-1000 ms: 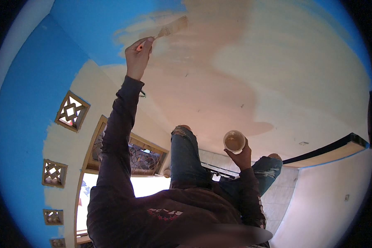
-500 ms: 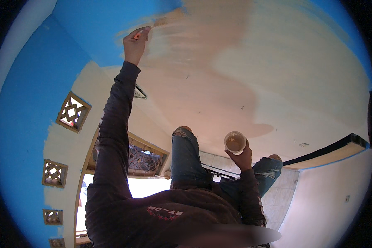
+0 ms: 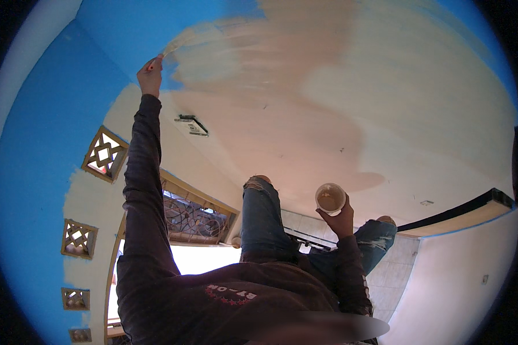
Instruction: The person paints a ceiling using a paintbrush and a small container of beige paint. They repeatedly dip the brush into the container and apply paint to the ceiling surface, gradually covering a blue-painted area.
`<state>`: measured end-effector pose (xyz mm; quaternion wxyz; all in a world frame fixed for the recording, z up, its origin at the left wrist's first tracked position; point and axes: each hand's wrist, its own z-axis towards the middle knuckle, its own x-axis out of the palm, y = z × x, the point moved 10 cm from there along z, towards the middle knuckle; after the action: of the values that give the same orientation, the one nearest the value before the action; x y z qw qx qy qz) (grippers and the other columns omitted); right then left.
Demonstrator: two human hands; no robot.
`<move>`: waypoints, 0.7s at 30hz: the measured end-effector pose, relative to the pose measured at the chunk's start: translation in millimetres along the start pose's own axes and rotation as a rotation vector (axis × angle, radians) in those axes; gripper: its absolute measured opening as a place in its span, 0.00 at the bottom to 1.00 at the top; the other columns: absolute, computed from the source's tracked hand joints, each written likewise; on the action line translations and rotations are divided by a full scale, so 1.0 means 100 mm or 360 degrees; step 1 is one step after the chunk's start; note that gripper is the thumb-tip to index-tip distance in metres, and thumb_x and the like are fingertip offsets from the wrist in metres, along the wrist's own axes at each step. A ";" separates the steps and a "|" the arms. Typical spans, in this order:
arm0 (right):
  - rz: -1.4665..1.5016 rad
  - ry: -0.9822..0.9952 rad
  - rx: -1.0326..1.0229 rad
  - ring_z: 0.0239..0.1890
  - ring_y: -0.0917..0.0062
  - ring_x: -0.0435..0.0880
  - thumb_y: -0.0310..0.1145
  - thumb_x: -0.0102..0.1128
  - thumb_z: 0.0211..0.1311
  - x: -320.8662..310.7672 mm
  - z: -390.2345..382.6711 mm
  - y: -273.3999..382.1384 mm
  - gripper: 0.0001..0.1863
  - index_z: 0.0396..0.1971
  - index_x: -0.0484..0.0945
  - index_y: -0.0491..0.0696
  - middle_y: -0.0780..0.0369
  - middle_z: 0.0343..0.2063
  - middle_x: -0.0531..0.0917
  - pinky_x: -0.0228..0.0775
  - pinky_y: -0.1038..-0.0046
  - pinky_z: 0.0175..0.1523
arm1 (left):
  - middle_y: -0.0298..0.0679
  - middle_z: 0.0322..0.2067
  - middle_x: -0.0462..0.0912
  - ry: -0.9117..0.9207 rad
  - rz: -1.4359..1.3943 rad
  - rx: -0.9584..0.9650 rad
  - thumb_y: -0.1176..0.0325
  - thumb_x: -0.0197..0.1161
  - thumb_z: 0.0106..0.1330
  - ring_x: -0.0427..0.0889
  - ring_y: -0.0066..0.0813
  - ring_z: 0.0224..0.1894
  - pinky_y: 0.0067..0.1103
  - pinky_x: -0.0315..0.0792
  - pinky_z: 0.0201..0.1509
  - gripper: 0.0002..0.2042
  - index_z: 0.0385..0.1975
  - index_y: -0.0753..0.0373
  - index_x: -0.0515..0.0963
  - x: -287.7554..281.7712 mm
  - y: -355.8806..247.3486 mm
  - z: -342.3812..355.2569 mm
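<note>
Left hand point(image 3: 149, 79), upper left of the frame: fingers pinched narrow on the handle of a brush point(image 3: 172, 46), w/ a reddish bit of grip showing; arm nearly straight, prob. b/c the ragged edge of the beige lies far up there; brush slants up & right from the fist, which likely lays the bristles along the wall point(image 3: 282, 129); contact looks likely, can't tell for sure. Right hand point(image 3: 341, 221), right of centre: fingers curled round a cup point(image 3: 331, 213), mouth turned to the camera; prob. held low & near the body to spare the arm and have the paint point(image 3: 330, 202) handy for a dip.

Looks: brush pale, beige-coated, a bit blurred, hard to split from the streaks behind it; cup round, whitish, smeared inside, w/ tan paint below the rim; wall beige w/ a darker tan patch top centre to mid, thin streaky strokes over blue paint point(image 3: 138, 29) near the brush. Further out: wall box point(image 3: 192, 125) below the brush; vent point(image 3: 105, 154) at left; jeans point(image 3: 262, 221) lower centre, torn at the knee.
</note>
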<state>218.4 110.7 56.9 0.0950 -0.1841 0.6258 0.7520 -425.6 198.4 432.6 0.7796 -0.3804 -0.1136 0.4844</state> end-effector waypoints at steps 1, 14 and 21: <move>0.0003 0.0005 0.0004 0.55 0.60 0.85 0.43 0.85 0.43 0.00 0.01 -0.01 0.46 0.61 0.68 0.45 0.52 0.52 0.84 0.79 0.61 0.57 | 0.29 0.25 0.79 -0.0040 0.0007 0.0017 0.57 0.71 0.67 0.70 0.15 0.25 0.22 0.66 0.29 0.15 0.41 0.65 0.88 -0.13 0.13 0.06; 0.0044 0.0016 -0.0027 0.55 0.60 0.84 0.42 0.85 0.43 0.03 0.00 0.01 0.46 0.61 0.68 0.45 0.52 0.52 0.84 0.79 0.61 0.57 | 0.31 0.29 0.72 0.0288 -0.0330 0.0326 0.62 0.55 0.78 0.68 0.17 0.26 0.18 0.66 0.27 0.19 0.63 0.65 0.74 -0.13 -0.59 -0.63; 0.0021 0.0025 -0.0003 0.55 0.60 0.84 0.43 0.85 0.43 0.04 0.00 -0.05 0.46 0.61 0.68 0.45 0.52 0.52 0.84 0.79 0.61 0.58 | 0.41 0.42 0.76 0.0549 0.0802 0.1548 0.65 0.55 0.77 0.78 0.34 0.31 0.31 0.78 0.34 0.22 0.70 0.49 0.69 0.75 -1.91 -1.29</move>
<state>216.3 111.1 50.5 0.0851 -0.1860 0.6269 0.7517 -189.1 153.3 464.3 0.7326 -0.0669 0.3453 0.5827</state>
